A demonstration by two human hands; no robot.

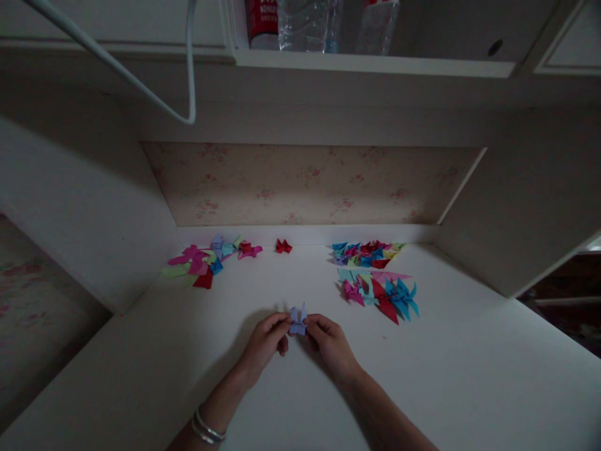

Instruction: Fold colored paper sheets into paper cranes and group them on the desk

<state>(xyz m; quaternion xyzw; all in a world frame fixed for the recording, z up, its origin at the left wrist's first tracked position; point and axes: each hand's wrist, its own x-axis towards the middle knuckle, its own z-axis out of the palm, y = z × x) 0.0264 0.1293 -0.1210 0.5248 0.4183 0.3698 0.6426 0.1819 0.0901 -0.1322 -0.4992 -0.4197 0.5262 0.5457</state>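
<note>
A small lilac folded paper piece (298,319) rests on the white desk (460,376) near its middle. My left hand (265,341) pinches its left side and my right hand (329,341) pinches its right side, fingers closed on it. Two points of the paper stick up between my fingertips. A bracelet sits on my left wrist.
Coloured folded papers lie in a left pile (206,260) and a right pile (375,275), with one red piece (283,246) between them at the back. Plastic bottles (310,24) stand on the shelf above. A white cable (190,69) hangs at upper left.
</note>
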